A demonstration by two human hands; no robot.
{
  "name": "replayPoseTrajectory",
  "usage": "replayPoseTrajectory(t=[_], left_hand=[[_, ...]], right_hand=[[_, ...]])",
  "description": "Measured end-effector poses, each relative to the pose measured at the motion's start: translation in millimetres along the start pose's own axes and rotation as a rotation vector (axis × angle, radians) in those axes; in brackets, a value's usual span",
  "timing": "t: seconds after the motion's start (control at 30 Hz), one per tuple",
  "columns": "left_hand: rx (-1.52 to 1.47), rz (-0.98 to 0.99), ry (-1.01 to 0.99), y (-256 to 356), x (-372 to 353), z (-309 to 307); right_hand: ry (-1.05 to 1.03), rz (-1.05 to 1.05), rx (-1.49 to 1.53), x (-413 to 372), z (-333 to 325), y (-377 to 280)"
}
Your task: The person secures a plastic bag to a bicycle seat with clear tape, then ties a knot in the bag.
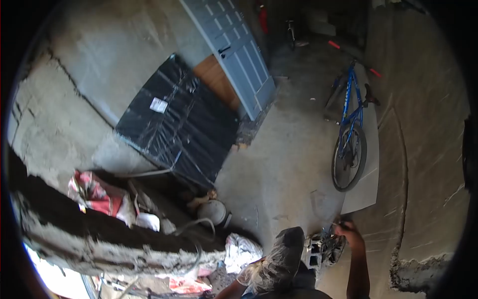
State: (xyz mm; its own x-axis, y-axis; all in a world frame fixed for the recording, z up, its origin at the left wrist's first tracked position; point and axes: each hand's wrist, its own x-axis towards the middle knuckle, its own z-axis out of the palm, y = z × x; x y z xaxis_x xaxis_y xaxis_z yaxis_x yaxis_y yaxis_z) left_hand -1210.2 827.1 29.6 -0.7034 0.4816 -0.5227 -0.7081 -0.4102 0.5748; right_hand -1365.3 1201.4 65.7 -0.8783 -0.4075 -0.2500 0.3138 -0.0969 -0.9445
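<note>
My right hand (347, 231) reaches down at the lower right, its fingers closed on something small and dark that I cannot make out. Just below and left of those fingers lies a jumbled heap of dark and grey pieces (332, 248). Beside it is a grey block with square holes (313, 252). My left hand (245, 277) is low in the view, against a crumpled, whitish, dusty covering (274, 264) with a dark top; its fingers are mostly hidden there.
A blue bicycle (352, 102) stands along the right wall, above a pale sheet (366, 192). A grey-blue door (244, 55) and a large black-wrapped panel (181, 119) lean at the left. A bucket (211, 213), a white sack (241, 253) and a red-and-white sack (99, 194) lie lower left.
</note>
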Motion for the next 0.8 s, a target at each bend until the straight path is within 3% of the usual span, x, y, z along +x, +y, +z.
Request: replayPoseTrajectory(t=[0.03, 0.13, 0.2, 0.23, 0.33, 0.37, 0.43, 0.5, 0.53, 0.6, 0.67, 0.77, 0.8], left_hand=[[-0.008, -0.009, -0.025, 20, 15, 0], [-0.021, -0.056, -0.106, 59, 74, -16], [-0.049, -0.109, -0.160, 73, 130, -39], [-0.075, -0.139, -0.176, 83, 157, -47], [-0.073, -0.180, -0.275, 288, 133, 131], [0.186, -0.067, -0.290, 280, 185, 104], [0.920, -0.082, 0.017, 331, 229, 96], [1.339, -0.105, 0.340, 383, 279, 69], [1.381, -0.169, 0.493, 397, 292, 45], [0.651, 0.291, 0.129, 427, 286, -8], [0.346, 0.715, -0.005, 453, 276, -31], [-0.069, 0.576, 0.200, 531, 300, -36], [0.049, 0.625, 0.188, 551, 309, -49]], right_hand=[[-0.147, 0.024, 0.182, 27, -10, 8], [-0.038, 0.221, 0.260, 84, -2, 12], [0.163, 0.491, 0.070, 131, -2, 30], [-0.067, 0.453, 0.102, 152, -2, 28], [-0.157, 0.457, 0.143, 199, 9, 13], [-0.151, 0.453, 0.147, 217, 6, 4], [-0.131, 0.438, 0.144, 257, -10, -22], [-0.124, 0.404, 0.118, 308, -29, -55], [-0.120, 0.388, 0.101, 331, -36, -74], [-0.120, 0.335, 0.045, 377, -53, -119], [-0.124, 0.282, -0.016, 430, -63, -171], [-0.135, 0.204, -0.054, 514, -69, -246], [-0.135, 0.182, -0.055, 542, -70, -267]])
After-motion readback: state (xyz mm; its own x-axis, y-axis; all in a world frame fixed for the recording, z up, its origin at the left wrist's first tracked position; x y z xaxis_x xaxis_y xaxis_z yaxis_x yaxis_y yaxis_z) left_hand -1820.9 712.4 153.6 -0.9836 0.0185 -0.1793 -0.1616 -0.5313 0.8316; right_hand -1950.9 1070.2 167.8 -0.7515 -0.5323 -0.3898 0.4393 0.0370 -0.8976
